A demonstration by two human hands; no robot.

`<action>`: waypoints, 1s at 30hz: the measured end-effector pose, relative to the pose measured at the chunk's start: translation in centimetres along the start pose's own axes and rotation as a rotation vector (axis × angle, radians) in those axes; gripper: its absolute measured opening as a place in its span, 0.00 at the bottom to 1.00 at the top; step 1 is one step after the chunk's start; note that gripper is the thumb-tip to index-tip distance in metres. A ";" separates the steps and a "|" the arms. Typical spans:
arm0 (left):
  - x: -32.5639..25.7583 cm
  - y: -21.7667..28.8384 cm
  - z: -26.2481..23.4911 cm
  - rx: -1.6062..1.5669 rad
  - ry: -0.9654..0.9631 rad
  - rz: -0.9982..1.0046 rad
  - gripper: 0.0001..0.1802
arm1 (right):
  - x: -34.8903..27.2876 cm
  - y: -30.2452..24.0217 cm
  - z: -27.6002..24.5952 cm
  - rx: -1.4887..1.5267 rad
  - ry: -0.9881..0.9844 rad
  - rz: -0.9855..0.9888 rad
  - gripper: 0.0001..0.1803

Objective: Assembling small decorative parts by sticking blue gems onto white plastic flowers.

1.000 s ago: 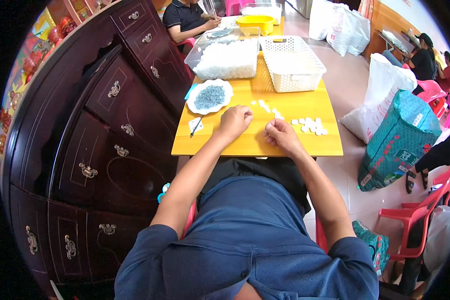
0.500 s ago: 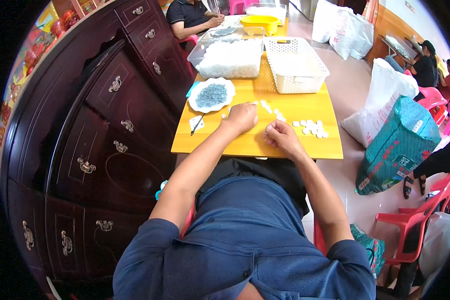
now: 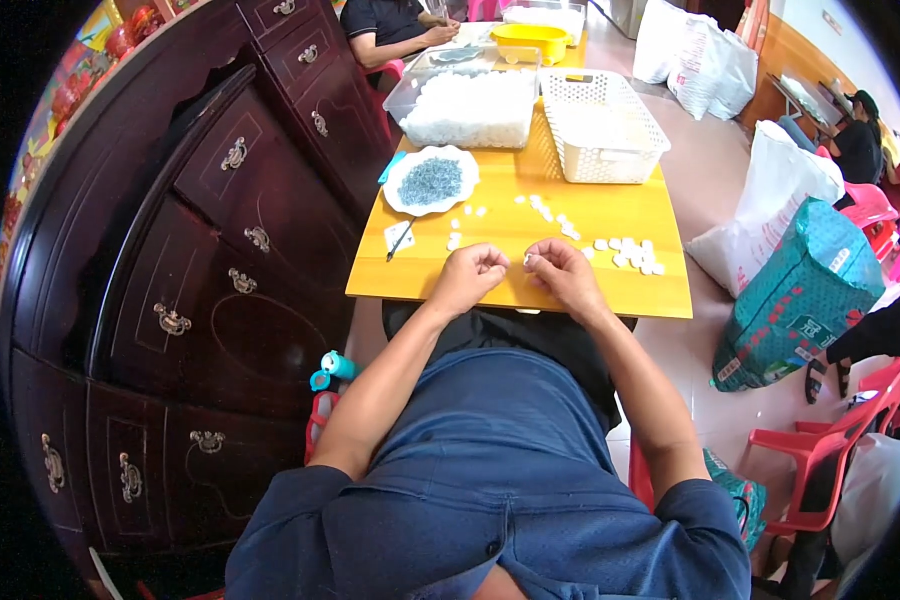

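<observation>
Both hands have been drawn back from the middle of the yellow table to its near edge, where they are now held close together, knuckles almost meeting; a second ago the left hand lay near the loose pieces further out; the work is judged to have passed from picking up to fitting something together between the fingertips.

The dark wooden cabinet is seen along the left, glossy, panelled, hung with brass pulls; the table top is smooth and flat, bent by the lens; a clear plastic tub heaped with white pieces is set at the far end, beside a white lattice basket with a perforated wall; a white scalloped dish holds a mound of fine grey-blue bits, perhaps small metal parts, though that cannot be told for sure.

The left hand is curled shut, its contents hidden; the right hand is closed around a small white piece, pinched at the fingertips just above the table edge; more scattered white pieces lie to the right.
</observation>
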State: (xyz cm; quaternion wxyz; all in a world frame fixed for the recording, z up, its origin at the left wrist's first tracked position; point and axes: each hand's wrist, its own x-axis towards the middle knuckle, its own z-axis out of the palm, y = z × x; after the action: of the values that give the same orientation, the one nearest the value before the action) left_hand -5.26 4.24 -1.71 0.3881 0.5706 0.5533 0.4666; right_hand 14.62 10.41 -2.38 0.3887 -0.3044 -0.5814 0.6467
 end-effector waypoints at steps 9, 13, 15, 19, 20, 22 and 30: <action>-0.6 0.0 0.4 -0.156 -0.005 0.037 0.05 | -0.4 0.7 1.0 -0.133 -0.069 -0.012 0.07; -0.5 -0.4 0.8 -0.153 0.022 0.096 0.06 | -0.5 0.6 1.3 -0.121 -0.020 -0.052 0.08; -0.5 -0.3 0.8 -0.130 0.017 0.114 0.08 | -0.5 0.7 1.2 -0.116 -0.020 -0.048 0.08; -0.6 -0.1 0.7 -0.115 0.049 0.117 0.08 | -0.4 0.9 1.1 -0.115 -0.018 -0.058 0.07; -0.6 0.0 0.6 -0.111 0.055 0.121 0.08 | -0.4 0.8 1.1 -0.105 -0.024 -0.060 0.07; -0.7 0.0 0.6 -0.107 0.061 0.125 0.08 | -0.5 0.7 1.2 -0.099 -0.030 -0.054 0.07; -0.6 0.0 0.9 -0.035 0.057 0.164 0.06 | -0.3 1.0 1.0 -0.144 -0.042 -0.050 0.06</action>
State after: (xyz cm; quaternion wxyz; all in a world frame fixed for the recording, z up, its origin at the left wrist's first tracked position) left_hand -4.41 3.67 -2.00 0.3425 0.5936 0.5072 0.5226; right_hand 13.78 9.60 -3.28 0.3697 -0.3032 -0.6419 0.5995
